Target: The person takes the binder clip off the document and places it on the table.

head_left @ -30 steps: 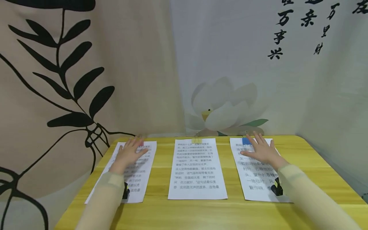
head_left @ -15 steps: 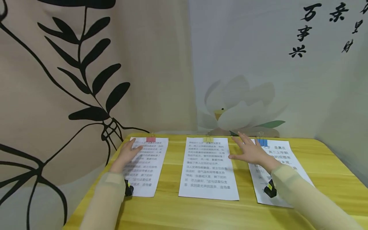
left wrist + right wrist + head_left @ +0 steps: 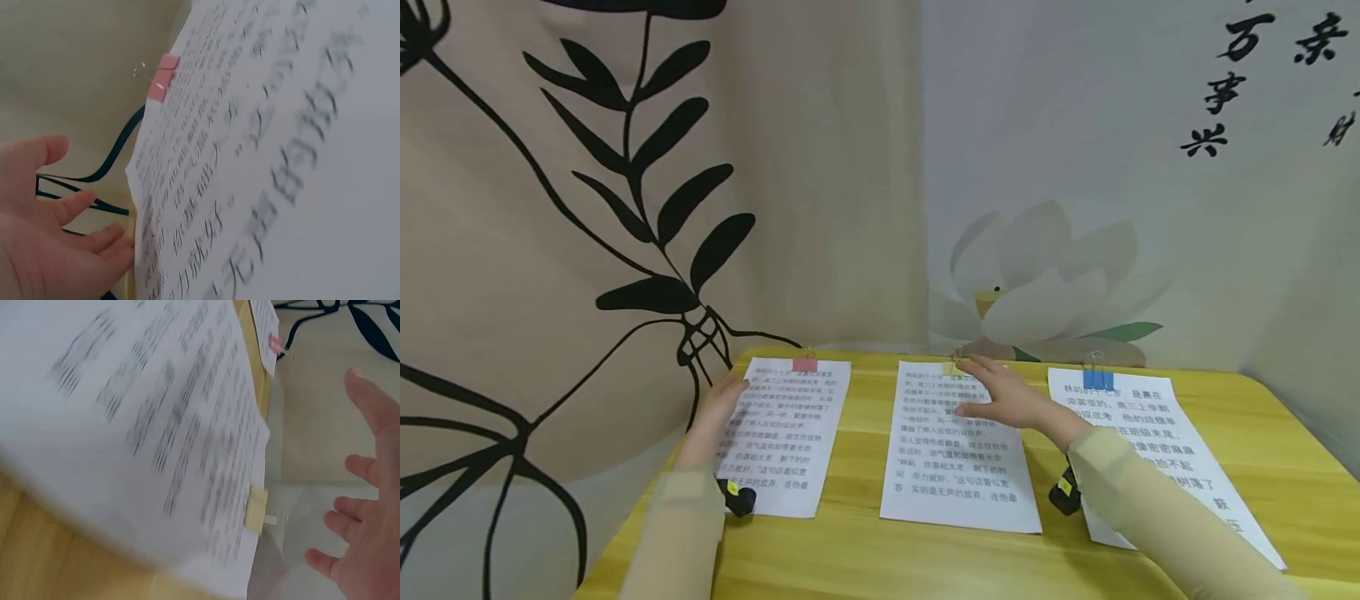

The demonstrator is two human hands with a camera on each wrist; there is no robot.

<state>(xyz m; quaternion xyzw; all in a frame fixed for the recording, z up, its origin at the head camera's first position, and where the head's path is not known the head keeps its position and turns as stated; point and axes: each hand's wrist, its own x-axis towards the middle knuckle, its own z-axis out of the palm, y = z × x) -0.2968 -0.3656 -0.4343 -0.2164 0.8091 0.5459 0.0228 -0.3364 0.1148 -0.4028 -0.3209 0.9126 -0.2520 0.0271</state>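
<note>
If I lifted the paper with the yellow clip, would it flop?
Probably: the paper looks thin, and the yellow clip grips only its top edge, so the bottom may droop. Pushed, it might slide, lying flat on the smooth-looking table.

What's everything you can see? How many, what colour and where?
Backdrop: 1, pale, at the back
Plant picture: 1, black, backdrop's left
Flower picture: 1, whitish, backdrop's right
Writing: several characters, black, upper right
Table: 1, yellow, before the backdrop
Papers: 3, white, in a row on the table
Clips: 3, pink, yellow, blue, one at each paper's top
Wrist gadgets: 2, black, one each side
Sleeves: 2, cream, left and right
Left hand: 1, bare, by left paper's left edge
Right hand: 1, bare, by middle paper
</note>
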